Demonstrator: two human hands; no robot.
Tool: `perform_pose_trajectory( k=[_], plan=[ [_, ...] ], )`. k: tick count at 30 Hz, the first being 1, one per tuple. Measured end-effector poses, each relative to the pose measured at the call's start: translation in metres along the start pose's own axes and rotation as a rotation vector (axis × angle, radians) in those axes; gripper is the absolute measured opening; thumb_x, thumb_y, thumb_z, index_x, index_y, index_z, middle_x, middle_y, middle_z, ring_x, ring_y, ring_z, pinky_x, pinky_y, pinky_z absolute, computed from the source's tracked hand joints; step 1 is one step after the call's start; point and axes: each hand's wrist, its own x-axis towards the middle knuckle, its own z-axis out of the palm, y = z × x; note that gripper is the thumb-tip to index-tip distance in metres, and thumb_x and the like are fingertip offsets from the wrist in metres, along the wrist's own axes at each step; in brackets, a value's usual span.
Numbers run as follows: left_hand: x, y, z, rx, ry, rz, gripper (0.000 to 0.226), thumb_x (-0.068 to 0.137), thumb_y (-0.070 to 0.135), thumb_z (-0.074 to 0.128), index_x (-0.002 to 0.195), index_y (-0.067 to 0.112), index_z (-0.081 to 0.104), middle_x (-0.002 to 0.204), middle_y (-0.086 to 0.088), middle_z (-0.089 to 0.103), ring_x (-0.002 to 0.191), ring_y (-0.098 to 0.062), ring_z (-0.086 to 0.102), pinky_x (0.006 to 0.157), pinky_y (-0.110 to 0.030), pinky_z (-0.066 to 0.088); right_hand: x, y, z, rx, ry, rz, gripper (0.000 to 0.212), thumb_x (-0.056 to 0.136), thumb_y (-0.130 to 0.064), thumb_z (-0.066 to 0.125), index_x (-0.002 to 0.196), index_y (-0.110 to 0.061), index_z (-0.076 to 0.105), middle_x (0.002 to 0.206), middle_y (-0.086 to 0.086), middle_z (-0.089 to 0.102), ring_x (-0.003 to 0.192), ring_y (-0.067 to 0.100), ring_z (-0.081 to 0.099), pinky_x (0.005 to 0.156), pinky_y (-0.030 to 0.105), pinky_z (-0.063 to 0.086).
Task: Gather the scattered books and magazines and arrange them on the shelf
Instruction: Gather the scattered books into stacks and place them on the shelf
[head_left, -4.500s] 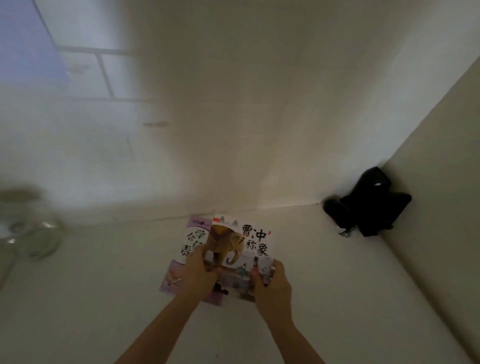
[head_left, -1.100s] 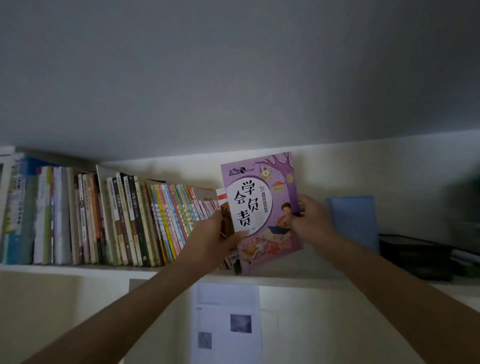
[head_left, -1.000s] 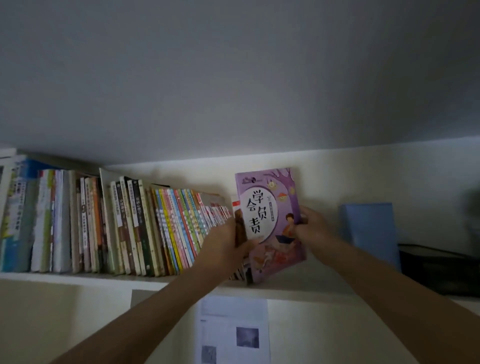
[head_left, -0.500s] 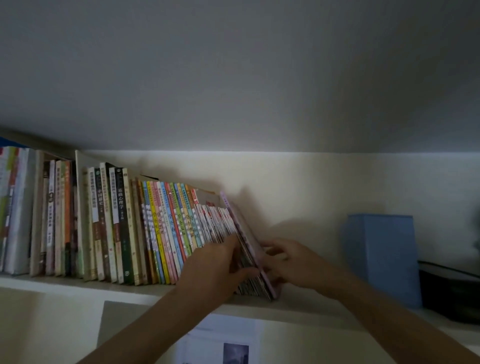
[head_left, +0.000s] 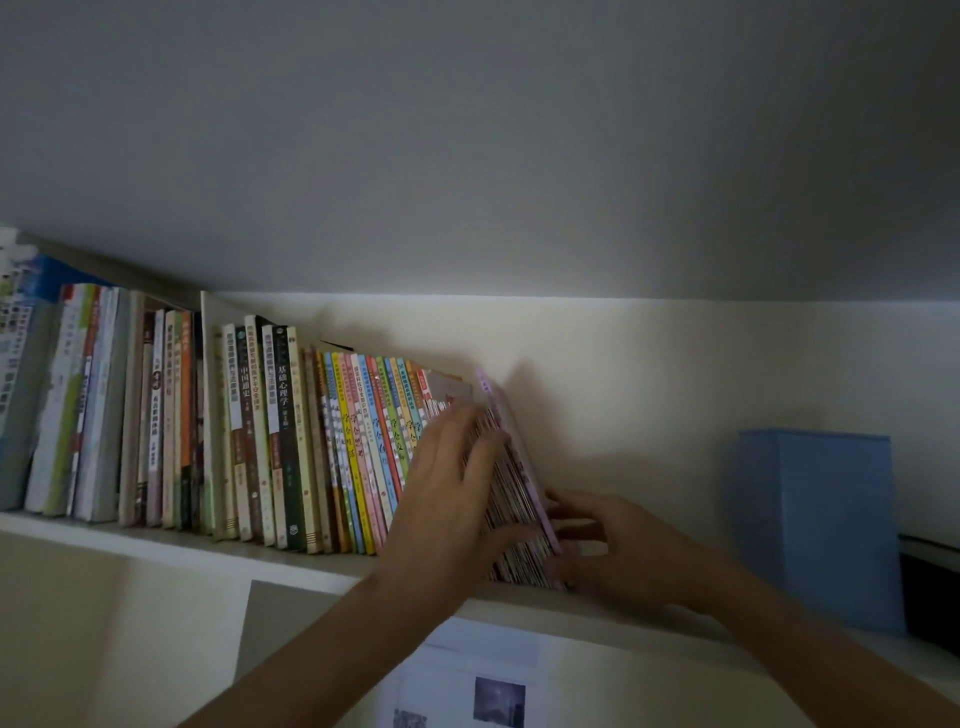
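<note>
A long row of books (head_left: 291, 441) stands on a white wall shelf (head_left: 156, 538). At its right end several thin booklets lean to the left, and the purple booklet (head_left: 522, 462) is the outermost one. My left hand (head_left: 452, 499) lies flat with spread fingers against the spines of the leaning booklets. My right hand (head_left: 618, 545) rests on the shelf just right of the purple booklet, fingers apart and touching its lower cover. Neither hand grips anything.
A blue box (head_left: 821, 525) stands on the shelf to the right, with bare shelf between it and the books. A dark object (head_left: 930, 587) sits at the far right edge. A printed sheet (head_left: 467, 680) hangs on the wall below the shelf.
The purple booklet, earlier held up facing me, has been slid in at the right end of the row. Both hands have let go and now press against the leaning booklets.
</note>
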Motion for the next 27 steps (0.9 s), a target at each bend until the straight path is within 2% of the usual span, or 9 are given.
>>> perform_pose_trajectory(
  k=[2,4,12,15,18,20,22,25,27],
  plan=[
    [0.002,-0.009,0.001,0.028,-0.141,-0.024,0.115,0.068,0.079,0.048,0.153,0.017,0.001,0.159,-0.003,-0.021,0.145,-0.020,-0.024,0.115,-0.037,-0.010,0.002,0.001,0.000,-0.113,-0.005,0.001,0.060,0.066,-0.042,0.077,0.123,-0.038,0.059,0.116,-0.015,0.067,0.104,0.004,0.065,0.091,0.028,0.054],
    [0.003,-0.017,0.007,0.063,-0.258,-0.025,0.120,0.068,0.084,0.033,0.148,0.016,-0.025,0.148,0.000,-0.045,0.136,-0.017,-0.041,0.109,-0.036,-0.021,0.005,0.003,0.000,-0.172,-0.008,0.010,0.065,0.061,-0.054,0.073,0.124,-0.043,0.057,0.117,-0.020,0.066,0.105,0.002,0.063,0.093,0.032,0.054],
    [0.003,-0.033,0.012,0.217,-0.261,0.017,0.121,0.063,0.095,0.023,0.144,0.024,-0.033,0.156,-0.010,-0.028,0.144,-0.025,-0.026,0.119,-0.055,-0.001,-0.013,0.003,0.001,-0.074,0.099,0.027,0.042,0.077,-0.042,0.075,0.119,-0.039,0.066,0.107,-0.022,0.070,0.105,-0.004,0.063,0.099,0.034,0.050],
    [0.008,-0.024,0.004,0.202,-0.266,-0.005,0.127,0.057,0.098,0.023,0.148,0.023,-0.022,0.159,-0.007,-0.021,0.145,-0.022,-0.023,0.118,-0.056,-0.002,-0.015,0.003,0.001,-0.092,0.117,0.052,0.036,0.080,-0.043,0.072,0.116,-0.037,0.069,0.105,-0.019,0.072,0.104,-0.001,0.065,0.096,0.038,0.052],
    [0.027,-0.008,-0.014,-0.015,-0.097,-0.211,0.105,0.071,0.088,0.034,0.150,0.021,0.017,0.156,-0.003,0.024,0.144,-0.019,0.009,0.117,-0.044,0.005,-0.013,0.002,0.004,-0.108,0.113,0.055,0.042,0.075,-0.047,0.069,0.117,-0.040,0.067,0.107,-0.021,0.071,0.102,-0.004,0.065,0.095,0.031,0.053],
    [0.051,-0.003,-0.018,-0.072,-0.009,-0.355,0.072,0.087,0.067,0.043,0.139,0.018,0.038,0.141,-0.005,0.047,0.137,-0.023,0.030,0.114,-0.043,0.013,-0.013,0.001,0.005,-0.140,0.139,0.043,0.038,0.080,-0.039,0.071,0.117,-0.035,0.068,0.109,-0.019,0.071,0.099,-0.009,0.063,0.090,0.016,0.050],
    [0.075,-0.001,-0.017,0.003,-0.098,-0.465,0.057,0.087,0.059,0.051,0.124,0.015,0.055,0.123,-0.005,0.061,0.124,-0.026,0.047,0.108,-0.045,0.021,-0.014,0.000,0.007,-0.186,0.175,0.031,0.036,0.082,-0.035,0.071,0.118,-0.032,0.068,0.111,-0.016,0.070,0.097,-0.010,0.063,0.080,0.002,0.044],
    [0.094,0.006,-0.012,-0.018,-0.155,-0.576,0.034,0.078,0.056,0.063,0.090,0.024,0.065,0.085,0.005,0.067,0.095,-0.018,0.060,0.093,-0.042,0.026,-0.017,-0.001,0.011,-0.201,0.234,0.009,0.034,0.082,-0.034,0.073,0.115,-0.030,0.070,0.109,-0.012,0.071,0.091,-0.005,0.066,0.074,-0.001,0.043],
    [0.099,0.015,-0.009,0.017,-0.090,-0.517,0.029,0.077,0.052,0.064,0.090,0.026,0.062,0.084,0.007,0.066,0.096,-0.018,0.059,0.092,-0.041,0.027,-0.019,-0.001,0.011,-0.228,0.288,-0.006,0.036,0.080,-0.034,0.074,0.115,-0.029,0.070,0.106,-0.011,0.071,0.087,-0.002,0.066,0.070,-0.002,0.042]
  ],
)
